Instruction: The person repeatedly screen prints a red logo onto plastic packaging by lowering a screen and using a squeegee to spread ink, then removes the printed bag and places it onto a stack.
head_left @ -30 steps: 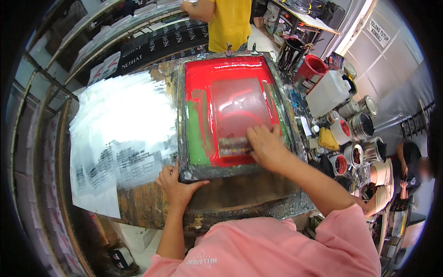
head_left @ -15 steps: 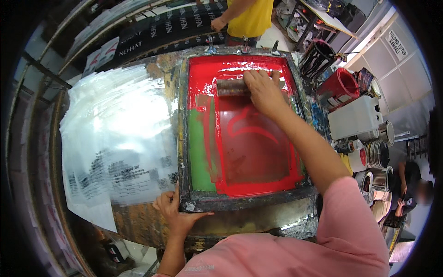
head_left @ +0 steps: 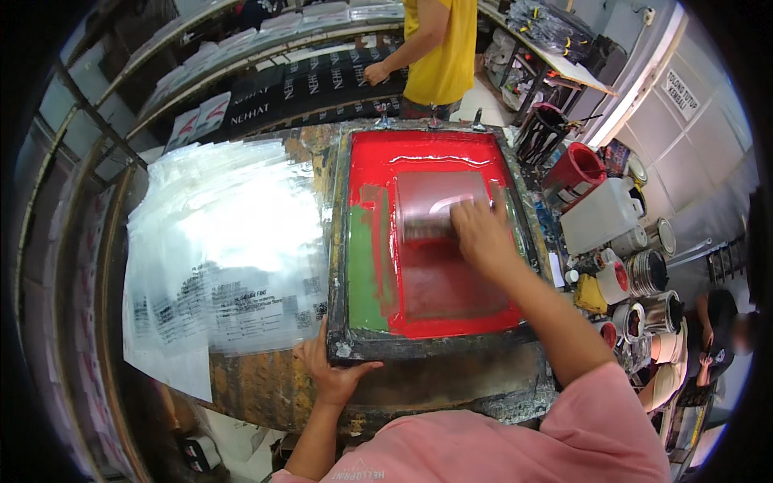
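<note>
A dark-framed printing screen [head_left: 439,348] lies on the worktable, its mesh covered with wet red ink [head_left: 427,150] and a green strip [head_left: 367,266] showing along the left. Closed round one end of a squeegee [head_left: 427,231], my right hand [head_left: 485,237] presses it on the middle of the mesh; motion blurs the tool. My left hand [head_left: 332,377] holds the screen's near left corner, thumb along the front edge and index finger up the side. Some of its fingers are partly hidden. Left of the screen lies a spread of clear plastic bags [head_left: 233,217] with dark print.
Clamps [head_left: 433,121] stand at the screen's far edge. To the right are a red ink bucket [head_left: 574,175], a white jerrycan [head_left: 600,215] and several tins [head_left: 646,272]. A person in a yellow shirt [head_left: 439,56] stands beyond the table. Racks [head_left: 121,193] line the left.
My right hand has drawn the squeegee from the screen's far end toward me, baring a paler band of mesh behind it. My left hand stays at the corner. The view has shifted slightly.
</note>
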